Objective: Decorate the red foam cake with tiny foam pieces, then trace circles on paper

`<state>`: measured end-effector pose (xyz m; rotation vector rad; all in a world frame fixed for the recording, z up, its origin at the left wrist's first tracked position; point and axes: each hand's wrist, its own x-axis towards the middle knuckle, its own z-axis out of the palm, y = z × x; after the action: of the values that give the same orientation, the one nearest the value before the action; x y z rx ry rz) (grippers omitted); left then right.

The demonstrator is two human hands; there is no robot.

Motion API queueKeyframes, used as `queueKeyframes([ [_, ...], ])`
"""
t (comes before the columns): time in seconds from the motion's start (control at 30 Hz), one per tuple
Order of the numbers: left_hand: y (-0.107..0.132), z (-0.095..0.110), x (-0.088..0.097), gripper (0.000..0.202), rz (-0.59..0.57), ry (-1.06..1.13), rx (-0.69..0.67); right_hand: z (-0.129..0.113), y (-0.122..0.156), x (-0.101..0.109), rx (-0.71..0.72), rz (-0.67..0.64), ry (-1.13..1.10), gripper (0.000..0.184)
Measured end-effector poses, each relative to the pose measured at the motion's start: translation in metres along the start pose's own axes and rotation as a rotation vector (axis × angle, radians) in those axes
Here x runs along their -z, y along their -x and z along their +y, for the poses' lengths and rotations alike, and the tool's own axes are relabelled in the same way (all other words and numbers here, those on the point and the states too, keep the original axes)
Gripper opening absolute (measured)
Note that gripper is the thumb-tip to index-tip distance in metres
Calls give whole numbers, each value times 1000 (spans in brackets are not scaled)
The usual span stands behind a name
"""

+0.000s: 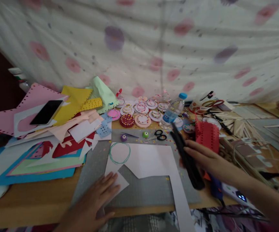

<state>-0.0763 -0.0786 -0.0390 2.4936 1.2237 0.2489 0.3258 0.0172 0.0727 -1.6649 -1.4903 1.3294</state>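
Note:
My left hand (98,199) lies flat with fingers spread on a small white paper piece (120,182) on the grey cutting mat (141,190). My right hand (202,158) reaches over a long black tool (186,158) at the mat's right edge; its fingers curl around it, blurred by motion. A large cut white sheet (154,159) lies on the mat, with a thin green ring (119,153) at its top left corner.
Coloured paper sheets (45,151) and a phone (46,111) pile up at the left. Round decorated discs (141,112), a water bottle (173,111), scissors (158,135) and red perforated paper (207,135) sit behind. Wooden sticks (236,124) and cables (257,161) lie at the right.

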Motion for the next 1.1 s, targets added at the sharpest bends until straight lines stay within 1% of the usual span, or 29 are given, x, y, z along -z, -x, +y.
queueKeyframes([
  [0.03,1,2,-3,70,-23,-9,-12,-3,8,-18,-98,-144,-98,42],
  [0.07,1,3,-5,71,-40,-11,-15,-5,14,-34,-158,-217,-210,47],
  [0.13,3,6,-6,72,-59,7,-3,-8,22,-60,-237,-342,-415,49],
  [0.2,4,8,-2,73,-81,52,9,-9,25,-76,-249,-426,-515,50],
  [0.23,4,9,1,72,-92,75,14,-8,24,-81,-229,-460,-505,49],
  [0.3,2,11,9,65,-106,103,9,-6,22,-88,-148,-496,-394,47],
  [0.4,-10,11,20,47,-88,97,-27,-2,15,-97,-29,-481,-193,47],
  [0.43,-16,10,22,46,-79,101,-64,-1,12,-100,-11,-469,-149,47],
  [0.5,-31,8,22,53,-83,137,-214,2,7,-107,-6,-441,-108,47],
  [0.6,-57,3,11,65,-125,193,-509,3,0,-117,-40,-383,-93,47],
  [0.67,-70,0,-2,65,-125,196,-628,3,-4,-122,-39,-318,-56,49],
  [0.7,-75,-1,-9,63,-114,190,-658,3,-6,-124,-29,-283,-22,50],
  [0.77,-82,-3,-19,60,-72,169,-679,4,-8,-128,-13,-224,48,51],
  [0.83,-84,-4,-24,56,-2,160,-690,7,-10,-132,-24,-184,99,50],
  [0.93,-83,-7,-23,36,124,207,-718,12,-14,-140,-52,-165,187,44],
  [1.0,-82,-10,-20,23,171,276,-726,14,-16,-144,-43,-160,255,42],
  [1.03,-82,-11,-19,22,185,327,-721,15,-16,-146,-39,-158,282,41],
  [1.1,-83,-14,-17,29,191,484,-697,16,-16,-149,-32,-146,314,42],
])
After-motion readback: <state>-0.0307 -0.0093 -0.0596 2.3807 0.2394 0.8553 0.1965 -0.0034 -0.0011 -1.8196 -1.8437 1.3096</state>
